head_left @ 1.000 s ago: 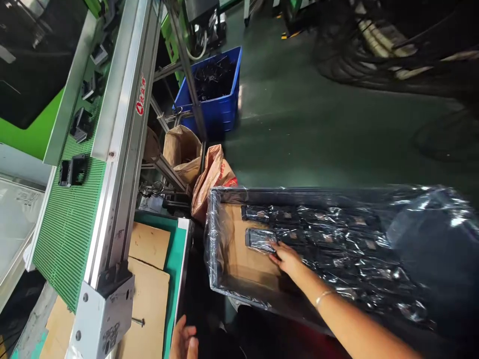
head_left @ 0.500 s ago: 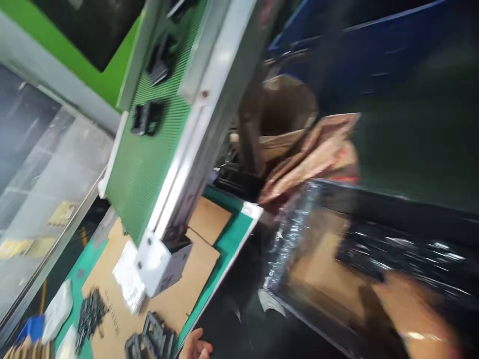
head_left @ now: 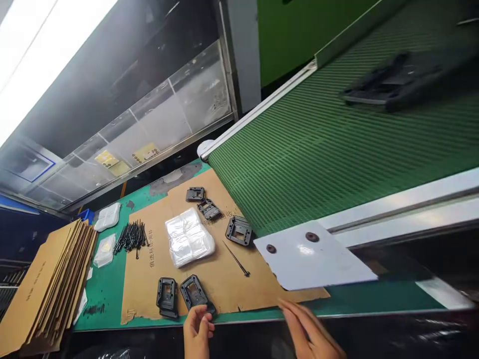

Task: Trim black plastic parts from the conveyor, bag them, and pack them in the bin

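Observation:
My left hand (head_left: 198, 330) is at the table's front edge, fingers loosely curled and apart, with nothing visible in them. It overlaps the lower end of a black plastic frame (head_left: 191, 287); whether it touches is unclear. A second black frame (head_left: 166, 295) lies just left of that one. My right hand (head_left: 312, 333) is farther right at the front edge, fingers stretched out and holding nothing visible. A thin black rod with a small head (head_left: 237, 260) lies between the hands, farther back on the cardboard sheet (head_left: 224, 294). Behind it is another black frame (head_left: 238, 231).
A green conveyor belt (head_left: 299, 154) slopes in from the right, carrying a blurred black part (head_left: 392, 82). A white end plate (head_left: 316, 259) juts over the table. Clear plastic bags (head_left: 189, 237), a pile of black rods (head_left: 131, 237) and stacked cardboard (head_left: 56, 284) are leftward.
The view has swung left from the plastic-lined box to the table. My right hand has come out of the box to the table's front edge. My left hand's fingers are more curled.

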Action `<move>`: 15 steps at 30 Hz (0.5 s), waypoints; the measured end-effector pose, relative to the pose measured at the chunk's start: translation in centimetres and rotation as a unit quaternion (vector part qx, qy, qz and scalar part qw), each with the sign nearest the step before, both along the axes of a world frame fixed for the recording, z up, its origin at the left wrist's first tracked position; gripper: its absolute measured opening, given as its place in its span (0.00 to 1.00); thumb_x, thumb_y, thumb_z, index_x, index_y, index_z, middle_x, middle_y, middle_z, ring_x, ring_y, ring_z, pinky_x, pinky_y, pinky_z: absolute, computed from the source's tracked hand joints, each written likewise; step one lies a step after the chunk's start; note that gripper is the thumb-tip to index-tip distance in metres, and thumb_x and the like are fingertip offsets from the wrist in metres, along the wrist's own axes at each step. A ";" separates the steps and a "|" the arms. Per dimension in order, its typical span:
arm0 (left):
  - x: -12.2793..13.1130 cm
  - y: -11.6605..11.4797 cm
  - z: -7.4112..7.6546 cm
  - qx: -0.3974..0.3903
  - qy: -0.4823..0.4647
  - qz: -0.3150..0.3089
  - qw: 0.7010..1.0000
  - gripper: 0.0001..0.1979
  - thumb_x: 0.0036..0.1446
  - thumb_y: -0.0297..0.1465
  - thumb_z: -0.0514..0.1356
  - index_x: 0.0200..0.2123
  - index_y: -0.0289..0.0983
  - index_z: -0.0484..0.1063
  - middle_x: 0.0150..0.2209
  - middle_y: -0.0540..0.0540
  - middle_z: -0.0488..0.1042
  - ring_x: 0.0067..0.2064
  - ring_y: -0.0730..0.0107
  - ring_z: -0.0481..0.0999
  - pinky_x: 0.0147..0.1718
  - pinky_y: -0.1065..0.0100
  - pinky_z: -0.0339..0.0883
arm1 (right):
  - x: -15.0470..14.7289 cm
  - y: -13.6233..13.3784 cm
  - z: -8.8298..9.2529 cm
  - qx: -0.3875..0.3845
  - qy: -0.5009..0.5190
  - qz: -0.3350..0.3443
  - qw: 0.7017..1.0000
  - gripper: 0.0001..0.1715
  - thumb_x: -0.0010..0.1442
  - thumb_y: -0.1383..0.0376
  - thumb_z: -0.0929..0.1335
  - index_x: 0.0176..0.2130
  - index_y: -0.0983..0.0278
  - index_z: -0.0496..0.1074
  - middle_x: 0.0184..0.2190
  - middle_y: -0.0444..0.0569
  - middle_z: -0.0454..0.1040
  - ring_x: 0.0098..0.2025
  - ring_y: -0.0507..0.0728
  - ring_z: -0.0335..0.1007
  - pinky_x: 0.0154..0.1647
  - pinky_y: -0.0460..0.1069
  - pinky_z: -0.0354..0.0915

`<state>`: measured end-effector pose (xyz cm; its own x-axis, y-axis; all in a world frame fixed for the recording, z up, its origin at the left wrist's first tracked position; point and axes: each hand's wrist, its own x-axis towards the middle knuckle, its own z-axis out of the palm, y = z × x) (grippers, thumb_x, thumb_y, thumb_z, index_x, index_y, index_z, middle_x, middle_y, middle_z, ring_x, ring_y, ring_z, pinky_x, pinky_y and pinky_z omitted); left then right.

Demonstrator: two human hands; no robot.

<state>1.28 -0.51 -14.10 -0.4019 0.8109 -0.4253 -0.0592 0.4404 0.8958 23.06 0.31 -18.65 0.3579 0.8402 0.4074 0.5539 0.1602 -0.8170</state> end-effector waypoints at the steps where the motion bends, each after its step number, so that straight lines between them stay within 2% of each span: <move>1: -0.4 0.2 0.2 0.006 -0.010 0.006 1.000 0.24 0.33 0.45 0.66 0.31 0.34 0.72 0.26 0.46 0.73 0.24 0.74 0.69 0.24 0.72 0.60 | -1.0 2.1 0.7 0.015 -0.049 0.022 0.998 0.14 0.61 0.60 0.59 0.40 0.62 0.70 0.35 0.51 0.74 0.37 0.57 0.71 0.39 0.51 0.69; 3: -1.2 0.8 0.4 0.018 -0.029 0.011 0.999 0.23 0.35 0.45 0.66 0.31 0.34 0.72 0.27 0.45 0.73 0.25 0.73 0.70 0.25 0.72 0.61 | -2.4 6.7 1.8 0.028 -0.154 0.019 0.988 0.16 0.60 0.67 0.57 0.42 0.64 0.70 0.37 0.55 0.73 0.39 0.59 0.70 0.41 0.52 0.67; 4: -1.7 1.1 0.5 0.025 -0.038 0.012 0.999 0.23 0.35 0.45 0.65 0.32 0.34 0.72 0.27 0.45 0.73 0.25 0.73 0.70 0.25 0.72 0.61 | -2.8 8.9 2.0 0.006 -0.213 0.015 0.977 0.18 0.58 0.71 0.56 0.44 0.65 0.69 0.40 0.57 0.72 0.41 0.60 0.69 0.42 0.53 0.67; 6: -2.8 1.9 0.6 0.035 -0.052 0.008 0.998 0.22 0.36 0.44 0.65 0.32 0.34 0.72 0.27 0.45 0.73 0.25 0.74 0.70 0.26 0.72 0.61 | -2.8 12.7 1.9 -0.029 -0.285 0.011 0.958 0.25 0.52 0.78 0.56 0.46 0.67 0.69 0.46 0.61 0.68 0.45 0.62 0.66 0.45 0.56 0.65; 8: -3.8 2.7 0.5 0.039 -0.062 -0.006 0.997 0.21 0.38 0.44 0.65 0.32 0.34 0.72 0.27 0.45 0.73 0.25 0.74 0.69 0.25 0.72 0.60 | -1.9 15.2 1.2 -0.030 -0.334 0.026 0.942 0.28 0.46 0.81 0.57 0.43 0.68 0.72 0.48 0.61 0.66 0.47 0.64 0.64 0.44 0.56 0.64; 12: -5.2 4.4 0.2 0.035 -0.074 -0.050 0.995 0.21 0.40 0.44 0.63 0.32 0.33 0.72 0.26 0.45 0.73 0.25 0.74 0.69 0.25 0.72 0.60 | -0.1 17.0 0.2 -0.003 -0.380 0.063 0.923 0.23 0.48 0.80 0.57 0.35 0.65 0.74 0.43 0.56 0.71 0.45 0.60 0.64 0.43 0.53 0.66; 15: -5.2 5.6 0.4 0.017 -0.076 -0.094 0.993 0.23 0.41 0.46 0.63 0.34 0.32 0.72 0.29 0.42 0.74 0.28 0.70 0.71 0.29 0.70 0.63 | -0.7 16.0 1.4 0.014 -0.383 0.081 0.920 0.20 0.53 0.76 0.57 0.36 0.64 0.74 0.40 0.53 0.73 0.42 0.58 0.64 0.43 0.52 0.66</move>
<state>-3.95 5.12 -13.72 -0.1755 0.8804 -0.4406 -0.1134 0.4265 0.8973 22.32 16.35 -17.27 -0.1727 0.8424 0.5105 0.9325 0.3067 -0.1907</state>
